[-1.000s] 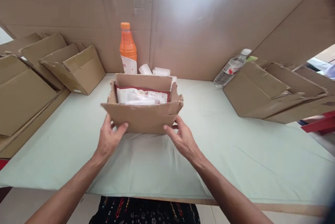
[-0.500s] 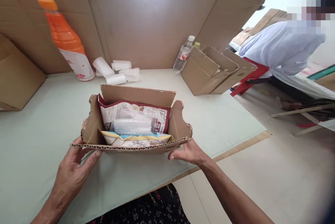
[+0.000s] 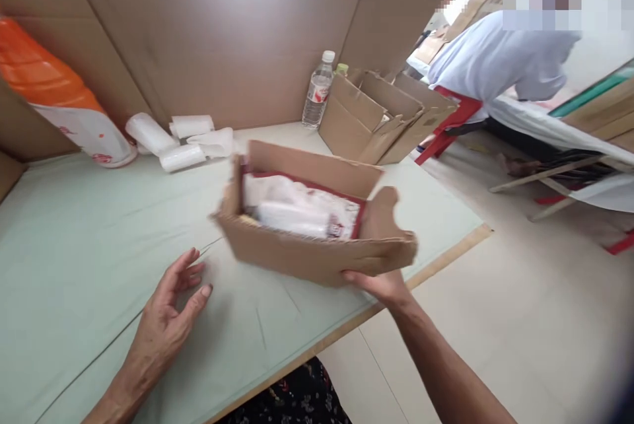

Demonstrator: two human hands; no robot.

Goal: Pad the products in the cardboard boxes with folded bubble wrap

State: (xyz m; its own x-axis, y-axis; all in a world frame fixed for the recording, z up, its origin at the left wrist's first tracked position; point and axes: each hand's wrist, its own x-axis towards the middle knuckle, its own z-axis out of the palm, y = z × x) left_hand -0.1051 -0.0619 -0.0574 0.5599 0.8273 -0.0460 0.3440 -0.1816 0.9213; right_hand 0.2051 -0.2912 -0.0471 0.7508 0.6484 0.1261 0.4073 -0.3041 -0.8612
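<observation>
Open cardboard box (image 3: 287, 255), packet (image 3: 284, 188) inside

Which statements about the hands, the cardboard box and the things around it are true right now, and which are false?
1. The right hand holds the open box. True.
2. The left hand grips the box too. False: it is apart from the box, fingers spread.
3. The box's top is shut. False: it is open, showing a red-edged packet.
4. The clear bottle stands beside cardboard boxes. True.
5. White rolls lie between the orange bottle and the clear one. True.
</observation>
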